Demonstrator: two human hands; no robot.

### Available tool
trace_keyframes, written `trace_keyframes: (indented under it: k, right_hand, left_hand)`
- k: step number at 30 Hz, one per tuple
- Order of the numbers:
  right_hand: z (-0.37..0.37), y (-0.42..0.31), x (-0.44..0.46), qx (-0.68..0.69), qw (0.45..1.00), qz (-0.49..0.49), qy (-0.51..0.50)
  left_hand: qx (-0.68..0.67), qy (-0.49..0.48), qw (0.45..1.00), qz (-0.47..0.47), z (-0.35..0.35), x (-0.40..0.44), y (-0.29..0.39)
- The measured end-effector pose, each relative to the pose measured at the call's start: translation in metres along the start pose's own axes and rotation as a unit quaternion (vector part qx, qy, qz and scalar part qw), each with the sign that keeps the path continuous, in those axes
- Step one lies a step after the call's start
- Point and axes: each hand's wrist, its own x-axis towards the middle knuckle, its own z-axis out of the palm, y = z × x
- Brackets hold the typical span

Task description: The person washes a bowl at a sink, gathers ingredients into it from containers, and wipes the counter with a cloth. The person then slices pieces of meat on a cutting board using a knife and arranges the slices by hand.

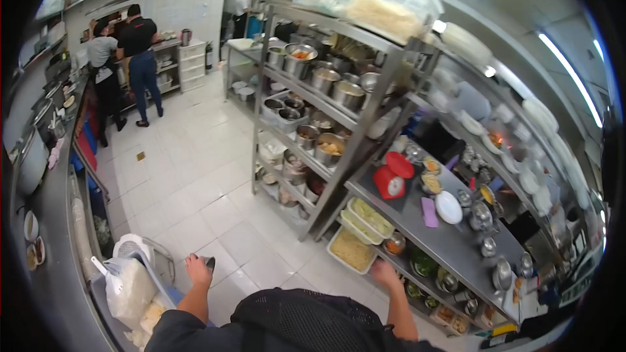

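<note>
My left hand (198,272) is low in front of me, above the tiled floor, with its fingers closed round a small dark object (210,263); its kind is too small to make out. Left of that hand, a clear plastic bag of white contents (129,290) sits in a grey bin (98,290). My right hand (386,275) hangs beside the lower shelf of the steel worktable, nearest to a white tub of noodles (352,249). Its fingers are blurred, and I cannot see anything in them.
A steel rack (310,205) with several pots stands ahead. On the worktable (417,238) are a red scale (392,182), a white plate (448,207) and metal bowls. A counter (49,221) runs along the left. Two people (140,42) stand at the far counter; another person is farther back.
</note>
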Motion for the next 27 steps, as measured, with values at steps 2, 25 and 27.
trace_keyframes:
  k: [2, 25, 27]
  right_hand:
    - [-0.048, -0.131, 0.127, -0.073, 0.990, -0.123, 0.008]
    - [-0.379, -0.454, 0.601, -0.041, 0.988, -0.144, -0.020]
    - [-0.381, -0.454, 0.591, -0.043, 0.973, -0.207, 0.088]
  left_hand:
    - [0.023, -0.027, 0.999, -0.027, -0.011, -0.004, -0.018]
    - [-0.480, 0.057, 0.868, 0.116, 0.001, 0.428, 0.200]
    - [-0.508, 0.029, 0.847, 0.155, -0.014, 0.460, 0.253]
